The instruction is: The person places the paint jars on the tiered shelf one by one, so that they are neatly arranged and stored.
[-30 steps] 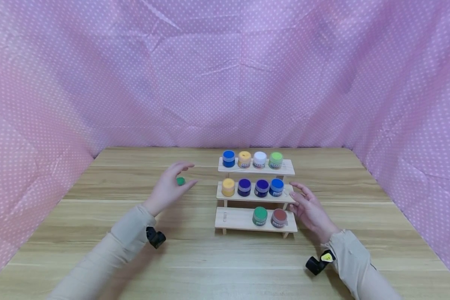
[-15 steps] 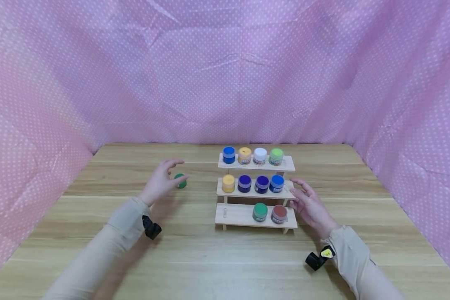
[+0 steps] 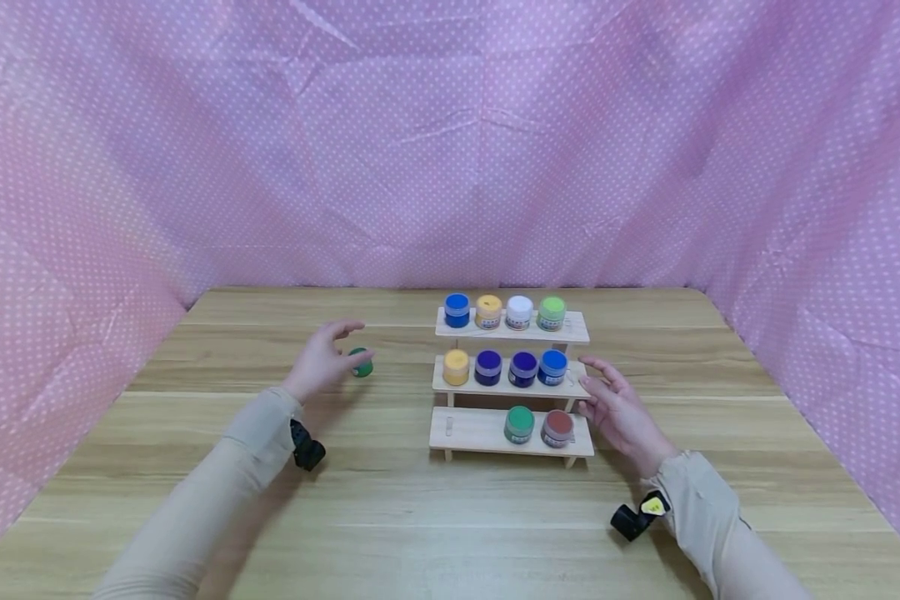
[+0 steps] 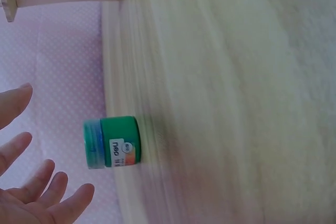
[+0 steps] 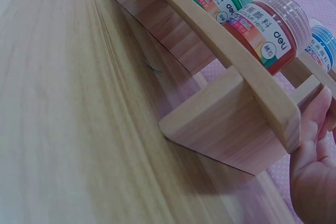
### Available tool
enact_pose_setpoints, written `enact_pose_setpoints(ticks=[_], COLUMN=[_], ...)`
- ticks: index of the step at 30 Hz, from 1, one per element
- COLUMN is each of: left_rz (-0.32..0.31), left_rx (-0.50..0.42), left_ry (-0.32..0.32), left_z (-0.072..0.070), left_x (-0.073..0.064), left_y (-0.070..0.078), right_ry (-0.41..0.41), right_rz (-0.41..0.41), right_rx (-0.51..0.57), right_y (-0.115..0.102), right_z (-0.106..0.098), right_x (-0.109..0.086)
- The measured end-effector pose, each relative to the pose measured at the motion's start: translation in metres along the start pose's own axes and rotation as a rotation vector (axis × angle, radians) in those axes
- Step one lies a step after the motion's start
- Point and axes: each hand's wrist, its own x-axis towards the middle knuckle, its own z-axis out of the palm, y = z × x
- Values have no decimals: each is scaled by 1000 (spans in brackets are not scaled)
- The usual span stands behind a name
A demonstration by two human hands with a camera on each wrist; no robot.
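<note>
A green paint jar (image 3: 362,363) with a deli label stands on the table at the left. My left hand (image 3: 321,363) is beside it, fingers and thumb spread; the left wrist view shows a gap between the fingertips (image 4: 84,195) and the jar (image 4: 123,141). To the right stands a three-tier wooden rack (image 3: 468,432) with paint jars. My right hand (image 3: 624,415) touches the right end of its middle shelf, fingers mostly straight. On the bottom shelf are a green jar (image 3: 520,425) and a brown jar (image 3: 557,428), towards the right.
The middle shelf bears a yellow jar (image 3: 456,367), two purple jars and a blue jar (image 3: 552,367). Blue, orange-yellow, white (image 3: 519,312) and light green jars line the top shelf. A pink dotted curtain (image 3: 450,167) hangs behind the wooden table (image 3: 420,533).
My left hand has drawn back slightly to the left, so more of the loose green jar shows. The view has shifted a little; my right hand stays at the rack.
</note>
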Motion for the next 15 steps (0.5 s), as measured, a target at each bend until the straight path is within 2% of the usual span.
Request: enact_pose_setpoints(ticks=[9, 15], left_rz=[-54, -52], left_rx=[-36, -37], left_ry=[-51, -57], left_z=[1, 2], left_x=[6, 7], left_y=[-12, -15], right_ry=[4, -3], right_rz=[-5, -7], right_rx=[-8, -18], right_y=[-1, -1], right_z=[1, 1], right_x=[-1, -1])
